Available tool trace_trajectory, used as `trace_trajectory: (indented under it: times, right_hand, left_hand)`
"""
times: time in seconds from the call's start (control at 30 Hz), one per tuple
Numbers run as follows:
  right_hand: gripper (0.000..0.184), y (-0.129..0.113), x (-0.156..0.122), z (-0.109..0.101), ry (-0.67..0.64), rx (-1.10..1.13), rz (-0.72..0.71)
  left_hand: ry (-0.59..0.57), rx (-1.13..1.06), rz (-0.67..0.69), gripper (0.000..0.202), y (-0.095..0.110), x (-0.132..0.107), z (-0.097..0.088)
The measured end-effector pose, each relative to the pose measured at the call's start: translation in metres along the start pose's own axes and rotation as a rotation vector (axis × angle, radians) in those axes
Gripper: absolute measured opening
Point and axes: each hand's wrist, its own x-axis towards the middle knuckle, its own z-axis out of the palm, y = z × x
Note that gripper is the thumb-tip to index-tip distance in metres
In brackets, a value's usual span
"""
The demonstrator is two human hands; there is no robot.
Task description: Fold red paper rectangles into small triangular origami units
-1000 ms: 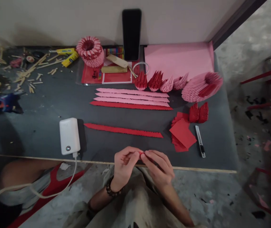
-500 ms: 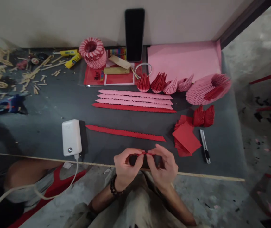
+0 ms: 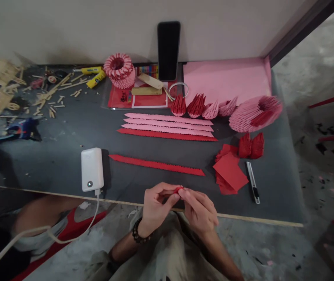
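A small red folded paper piece (image 3: pixel 178 190) sits pinched between the fingertips of both hands, just over the near edge of the table, close to the body. The left hand (image 3: pixel 155 203) is curled nearly closed, thumb and forefinger gripping the piece from its side; the right hand (image 3: pixel 200 210) meets it with fingers bent and tips pressed on the same piece. A bead bracelet (image 3: pixel 137 234) circles the left wrist. Just beyond the hands lies a long red paper strip (image 3: pixel 157 165) on the dark grey table (image 3: pixel 52 156), and further back three pink strips (image 3: pixel 168 124) lie side by side with another red strip (image 3: pixel 167 135) beside them. To the right is a stack of red paper squares (image 3: pixel 230 173), with a utility knife (image 3: pixel 253 182) just beside it and red folded units (image 3: pixel 251 145) behind. To the left stands a white power bank (image 3: pixel 92 169), its cable (image 3: pixel 52 234) trailing off the pale front edge. At the back a dark phone (image 3: pixel 168 50) leans upright on the plain wall (image 3: pixel 67 31), with a pink sheet (image 3: pixel 225 80) to its right and a pink-and-red origami ring (image 3: pixel 119 71) to its left. Wooden sticks (image 3: pixel 52 93) clutter the far left corner. Rough concrete floor (image 3: pixel 316 117) shows to the right of the table.
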Motion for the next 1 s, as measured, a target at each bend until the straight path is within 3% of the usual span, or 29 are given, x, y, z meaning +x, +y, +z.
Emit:
trace_trajectory:
  times: [0.1,0.2,0.3,0.5,0.67,0.77,0.87,1.0]
  right_hand:
    - [0.054,-0.011,0.011,0.000,0.060,0.016,-0.037]
    - [0.039,-0.021,0.023,-0.002,-0.006,0.031,0.027]
    - [0.023,-0.025,0.031,-0.007,-0.044,0.052,0.056]
    - [0.019,-0.021,0.030,-0.016,-0.046,0.086,0.218]
    - [0.010,-0.020,0.029,-0.016,-0.040,0.106,0.256]
    - [0.010,-0.021,0.031,-0.017,-0.059,0.061,0.206]
    - [0.025,-0.018,0.031,-0.021,-0.083,-0.061,0.057]
    - [0.033,-0.009,0.028,-0.033,-0.101,-0.216,-0.109]
  left_hand:
    - [0.037,-0.039,-0.002,0.017,-0.005,0.001,0.003]
    - [0.054,-0.030,0.055,0.013,-0.008,0.003,0.005]
    - [0.009,0.131,0.119,0.008,-0.007,0.005,0.004]
    - [0.129,0.566,0.383,0.021,-0.002,0.004,0.004]
    - [0.058,0.636,0.446,0.011,0.000,0.005,0.010]
    - [0.078,0.666,0.530,0.014,-0.001,0.008,0.013]
    - [0.093,0.734,0.637,0.021,-0.005,0.010,0.014]
    - [-0.080,0.867,0.775,0.025,-0.006,0.017,0.015]
